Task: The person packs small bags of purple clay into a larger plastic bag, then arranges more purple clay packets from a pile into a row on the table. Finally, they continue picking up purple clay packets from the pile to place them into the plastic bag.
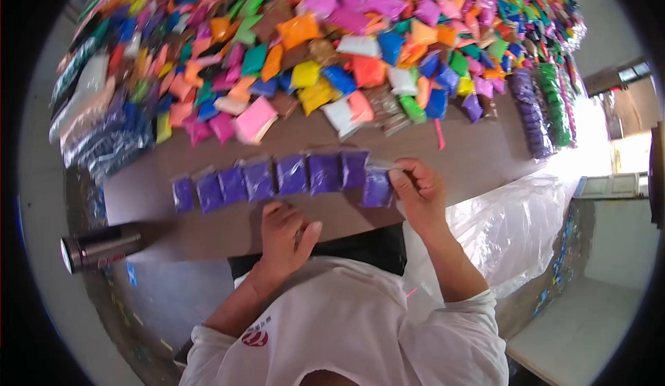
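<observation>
Several purple packets (pixel 260 180) in clear bags lie side by side in a row across the brown table (pixel 478 152). At the right end, my right hand (pixel 420 191) pinches the upper right corner of a purple packet (pixel 376 188), which sits slightly lower than its neighbour. Below the middle of the row, my left hand (pixel 285 237) rests near the table's front edge with its thumb apart from the bent fingers and nothing in it.
A large heap of colourful packets (pixel 301 33) covers the table's far side. Long purple (pixel 532 112) and green (pixel 554 105) packs stand at the right. A metal cylinder (pixel 100 246) lies at the left edge. Clear plastic sheeting (pixel 509 230) hangs at the right.
</observation>
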Motion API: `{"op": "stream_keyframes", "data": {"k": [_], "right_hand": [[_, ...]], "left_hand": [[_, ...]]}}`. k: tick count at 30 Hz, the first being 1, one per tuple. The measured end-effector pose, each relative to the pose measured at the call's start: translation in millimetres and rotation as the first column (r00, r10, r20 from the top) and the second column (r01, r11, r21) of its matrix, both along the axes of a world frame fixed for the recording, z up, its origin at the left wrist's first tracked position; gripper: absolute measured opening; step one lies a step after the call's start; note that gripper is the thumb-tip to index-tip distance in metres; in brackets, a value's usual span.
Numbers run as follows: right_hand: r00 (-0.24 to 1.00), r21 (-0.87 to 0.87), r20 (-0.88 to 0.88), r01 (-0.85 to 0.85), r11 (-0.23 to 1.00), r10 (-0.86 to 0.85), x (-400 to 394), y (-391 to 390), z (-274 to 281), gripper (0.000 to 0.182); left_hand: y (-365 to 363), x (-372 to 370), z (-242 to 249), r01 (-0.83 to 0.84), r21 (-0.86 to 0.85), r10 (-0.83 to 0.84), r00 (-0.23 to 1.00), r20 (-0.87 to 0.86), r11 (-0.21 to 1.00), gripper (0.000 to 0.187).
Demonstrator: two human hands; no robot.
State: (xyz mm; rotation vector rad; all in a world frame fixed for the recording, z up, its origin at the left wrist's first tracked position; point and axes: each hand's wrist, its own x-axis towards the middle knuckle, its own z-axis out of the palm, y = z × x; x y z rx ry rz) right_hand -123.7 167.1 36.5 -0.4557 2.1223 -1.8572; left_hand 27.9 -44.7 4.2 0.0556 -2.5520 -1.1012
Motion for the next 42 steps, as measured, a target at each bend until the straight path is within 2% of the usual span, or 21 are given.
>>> {"op": "stream_keyframes", "data": {"k": [5, 8, 10, 13, 16, 19, 20, 23, 24, 27, 30, 33, 36, 39, 42], "right_hand": [[0.982, -0.028, 0.147, -0.115, 0.993, 0.118, 48.3, -40.0, -17.1, 0.015], [0.953, -0.061, 0.260, -0.147, 0.987, 0.158, 60.9, -52.9, -17.0, 0.018], [0.930, -0.099, 0.329, -0.140, 0.985, 0.165, 63.4, -58.0, -15.9, 0.020], [0.821, -0.257, 0.515, -0.126, 0.958, 0.247, 61.7, -56.1, -12.6, 0.023], [0.851, -0.190, 0.407, -0.276, 0.942, 0.331, 69.3, -56.4, -17.8, 0.024], [0.879, -0.205, 0.357, -0.258, 0.944, 0.318, 75.6, -55.6, -24.7, 0.022], [0.915, -0.093, 0.299, -0.255, 0.962, 0.271, 76.7, -48.9, -36.0, 0.020], [0.983, -0.081, 0.159, -0.076, 0.994, 0.088, 69.3, -33.4, -32.7, 0.019], [0.996, -0.005, 0.077, -0.044, 0.999, 0.044, 58.1, -17.8, -30.7, 0.014], [0.984, -0.083, 0.027, 0.177, 0.981, -0.175, 24.9, -3.9, -9.8, 0.016], [0.982, 0.251, -0.133, 0.163, 0.954, -0.133, -1.1, 18.8, -16.6, 0.026], [0.989, 0.367, -0.133, 0.116, 0.923, -0.072, -7.0, 9.0, -26.5, 0.030], [0.977, 0.400, -0.199, 0.148, 0.905, -0.072, -8.2, 2.2, -35.6, 0.034], [0.887, 0.415, -0.459, 0.268, 0.870, -0.054, -8.9, -0.9, -37.5, 0.034], [0.888, 0.430, -0.447, 0.320, 0.844, -0.109, -10.2, -3.9, -37.8, 0.037]], "left_hand": [[-7.2, 4.9, 1.4, 0.046, 0.151, -0.044, 0.999, -0.019, 0.987, 0.030], [-15.8, 10.6, -7.6, 0.126, 0.123, -0.133, 0.990, 0.055, 0.984, 0.028], [-17.8, 12.7, -11.2, 0.120, 0.158, -0.126, 0.992, 0.030, 0.980, 0.030], [-14.7, 10.5, -11.5, 0.075, 0.213, -0.067, 0.997, -0.043, 0.974, 0.034], [-14.8, 9.3, -7.1, 0.070, 0.215, -0.067, 0.997, -0.024, 0.974, 0.034], [-15.8, 7.9, -8.4, 0.124, 0.131, -0.125, 0.992, -0.002, 0.984, 0.032], [-15.2, 7.6, -9.8, 0.145, 0.092, -0.146, 0.989, -0.003, 0.985, 0.032], [-9.1, 5.7, -14.0, 0.076, 0.186, -0.068, 0.996, -0.052, 0.980, 0.027], [-6.9, 4.9, -12.1, 0.071, 0.150, -0.064, 0.997, -0.051, 0.986, 0.026], [-0.4, 1.7, -5.5, 0.048, 0.041, -0.046, 0.998, -0.050, 0.998, 0.024], [5.2, 0.3, -4.9, 0.018, -0.046, -0.020, 0.999, -0.044, 0.999, 0.024], [6.5, -0.8, -6.3, 0.000, -0.073, -0.005, 0.998, -0.058, 0.997, 0.026], [6.9, -2.3, -5.7, -0.010, -0.084, 0.003, 0.996, -0.084, 0.996, 0.026], [8.0, -2.9, -5.6, -0.013, -0.094, 0.005, 0.997, -0.081, 0.996, 0.024], [9.0, -1.7, -5.8, -0.007, -0.115, 0.001, 0.999, -0.054, 0.993, 0.023]]}}
